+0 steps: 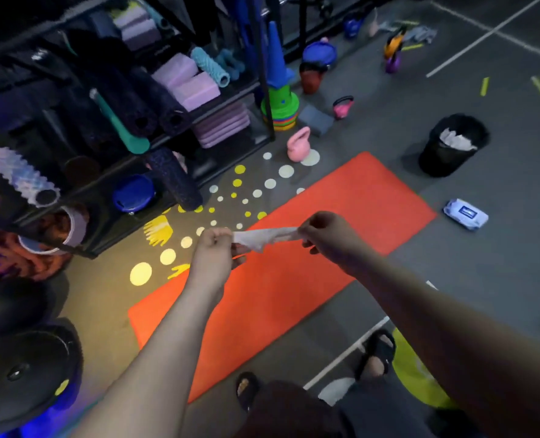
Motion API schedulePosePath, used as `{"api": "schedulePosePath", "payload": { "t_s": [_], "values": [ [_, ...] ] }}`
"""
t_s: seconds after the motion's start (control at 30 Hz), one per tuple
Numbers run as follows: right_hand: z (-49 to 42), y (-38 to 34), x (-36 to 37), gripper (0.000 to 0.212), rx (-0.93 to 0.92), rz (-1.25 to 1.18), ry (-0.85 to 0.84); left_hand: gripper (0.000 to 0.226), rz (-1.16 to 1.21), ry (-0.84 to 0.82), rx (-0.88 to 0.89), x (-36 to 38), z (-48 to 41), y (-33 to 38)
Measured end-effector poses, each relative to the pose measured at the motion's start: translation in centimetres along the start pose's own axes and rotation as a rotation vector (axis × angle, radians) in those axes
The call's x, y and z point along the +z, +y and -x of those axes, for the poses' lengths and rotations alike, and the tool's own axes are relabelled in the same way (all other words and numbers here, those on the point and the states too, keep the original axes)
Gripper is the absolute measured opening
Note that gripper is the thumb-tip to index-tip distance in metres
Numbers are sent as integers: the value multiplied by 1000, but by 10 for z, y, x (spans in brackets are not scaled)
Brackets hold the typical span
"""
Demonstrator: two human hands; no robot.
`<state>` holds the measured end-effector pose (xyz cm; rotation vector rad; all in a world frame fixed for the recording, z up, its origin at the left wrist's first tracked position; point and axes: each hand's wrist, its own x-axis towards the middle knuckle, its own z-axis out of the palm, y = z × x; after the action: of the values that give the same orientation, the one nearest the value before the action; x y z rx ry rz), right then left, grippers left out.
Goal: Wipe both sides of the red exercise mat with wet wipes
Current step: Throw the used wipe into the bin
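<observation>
The red exercise mat (294, 263) lies flat on the grey floor, running from lower left to upper right. Above its middle, a crumpled white wet wipe (265, 237) is stretched between my two hands. My left hand (213, 252) pinches its left end and my right hand (324, 233) pinches its right end. A white and blue pack of wet wipes (465, 214) lies on the floor just past the mat's far right corner.
A black bin (452, 145) with white waste stands beyond the mat. A black rack (120, 105) of rollers and foam blocks fills the left. A pink kettlebell (298, 145), cones and weight plates (25, 371) sit around. My sandalled feet (374, 355) stand at the mat's near edge.
</observation>
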<state>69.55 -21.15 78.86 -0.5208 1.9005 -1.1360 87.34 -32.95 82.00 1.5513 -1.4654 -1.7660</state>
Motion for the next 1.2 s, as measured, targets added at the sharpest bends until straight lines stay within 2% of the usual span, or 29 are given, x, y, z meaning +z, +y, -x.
{"api": "schedulePosePath", "payload": {
  "t_s": [0.1, 0.27, 0.47, 0.6, 0.73, 0.87, 1.0, 1.1, 1.2],
  "values": [
    [-17, 26, -84, 12, 47, -13, 59, 15, -44, -57, -13, 98, -1, 11],
    [-30, 71, -215, 17, 119, -95, 102, 16, -147, -290, -36, 257, 2, 20],
    [-59, 97, -333, 5, 91, -206, 68, 20, -196, -551, -75, 415, -7, 42],
    [-105, 112, -380, 19, 93, -139, 204, 31, -146, -569, -129, 483, -45, 62],
    [-140, 114, -432, 16, 192, -95, 344, 41, -201, -622, -173, 538, -92, 72],
    [-176, 108, -487, 22, 292, -79, 435, 36, -263, -691, -178, 593, -127, 91],
    [-214, 110, -536, 13, 329, -143, 438, 25, -363, -740, -124, 645, -146, 104],
    [-248, 121, -574, 19, 390, -139, 489, 25, -420, -642, -95, 682, -169, 108],
    [-294, 136, -626, 22, 414, -47, 536, 14, -491, -529, -87, 717, -201, 108]
  ]
}}
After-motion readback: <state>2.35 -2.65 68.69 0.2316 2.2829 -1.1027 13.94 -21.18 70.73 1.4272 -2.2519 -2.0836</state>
